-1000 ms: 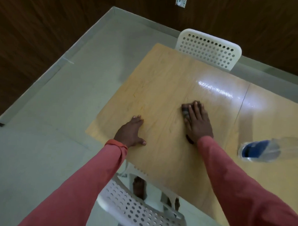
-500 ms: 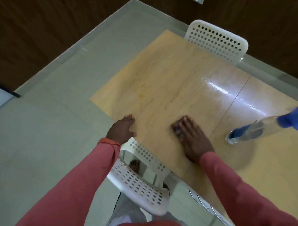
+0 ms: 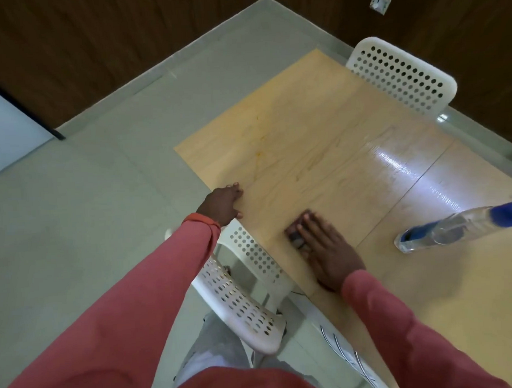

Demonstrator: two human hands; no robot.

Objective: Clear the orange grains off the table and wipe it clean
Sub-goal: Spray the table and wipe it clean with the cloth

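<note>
Table (image 3: 320, 150) edge under left hand (image 3: 223, 205); right hand (image 3: 327, 252) presses cloth (image 3: 294, 236).

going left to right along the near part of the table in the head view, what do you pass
left hand resting on the table edge → dark cloth → right hand flat on it → spray bottle
</note>
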